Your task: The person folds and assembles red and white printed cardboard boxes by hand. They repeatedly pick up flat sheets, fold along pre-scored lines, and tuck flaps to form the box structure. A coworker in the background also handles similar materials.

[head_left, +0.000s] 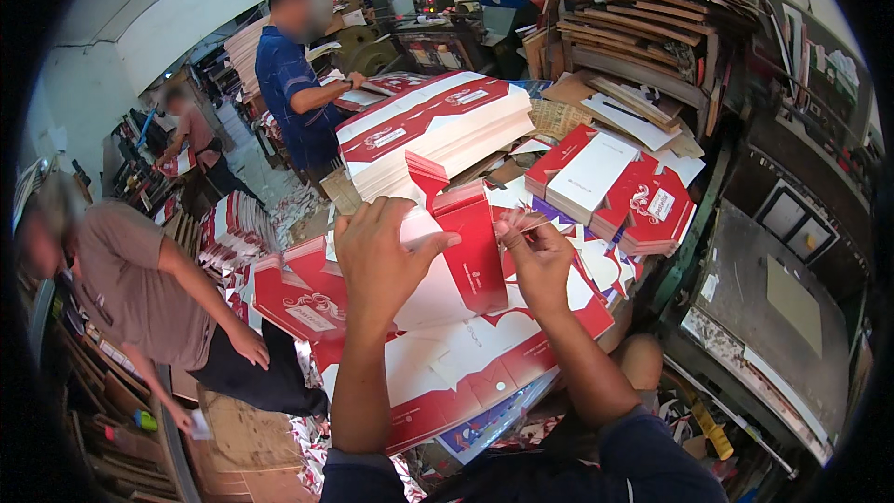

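My left hand (384, 251) grips a stack of red and white printed box blanks (470, 247) at its left side, thumb stretched over the front. The stack stands tilted up, its cut flaps showing as layered edges at the top. At the stack's right edge my right hand (540, 256) is closed in a pinch, with a thin pale strip (529, 225) at its fingertips. Beneath both hands lie more flat red and white blanks (456, 363). What the left fingers touch behind the stack is hidden.
A tall pile of printed sheets (438, 130) stands beyond my hands, with cut blanks (615, 186) to its right. A metal machine bed (759, 289) is at far right. One person (140, 279) stands at left, another (293, 84) behind the pile. Paper scraps (298, 210) litter the floor.
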`<state>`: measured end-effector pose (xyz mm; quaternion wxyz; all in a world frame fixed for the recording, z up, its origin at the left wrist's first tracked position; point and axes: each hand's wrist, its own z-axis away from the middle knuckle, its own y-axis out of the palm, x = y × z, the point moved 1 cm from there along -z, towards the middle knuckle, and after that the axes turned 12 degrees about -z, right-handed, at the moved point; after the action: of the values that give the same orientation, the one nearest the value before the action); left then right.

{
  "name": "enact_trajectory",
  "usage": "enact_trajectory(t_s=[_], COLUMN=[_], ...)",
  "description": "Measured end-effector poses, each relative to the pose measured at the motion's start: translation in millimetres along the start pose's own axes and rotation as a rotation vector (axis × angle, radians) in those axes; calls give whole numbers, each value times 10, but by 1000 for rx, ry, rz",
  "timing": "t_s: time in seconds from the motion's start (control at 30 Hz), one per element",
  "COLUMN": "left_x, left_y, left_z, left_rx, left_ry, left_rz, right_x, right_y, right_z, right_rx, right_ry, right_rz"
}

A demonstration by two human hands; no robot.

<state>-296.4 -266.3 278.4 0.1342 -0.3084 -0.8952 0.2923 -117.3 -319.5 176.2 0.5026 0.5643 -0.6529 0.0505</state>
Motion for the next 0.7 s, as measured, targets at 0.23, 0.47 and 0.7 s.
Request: enact_trajectory(t_s=[0.23, 0.47, 0.7], left_x=[-8, -4, -3], left_y=[44, -1, 33], left_z=[8, 3, -7], left_rx=[8, 44, 30], left_ry=[-27, -6, -6], left_rz=[-18, 0, 2], right_x=[-68, -362, -574], right_y=[-46, -271, -1162], right_z=[-58, -142, -275], right_rx=[-126, -27, 140], right_ry=[281, 143, 244], right_rz=[-711, -152, 656])
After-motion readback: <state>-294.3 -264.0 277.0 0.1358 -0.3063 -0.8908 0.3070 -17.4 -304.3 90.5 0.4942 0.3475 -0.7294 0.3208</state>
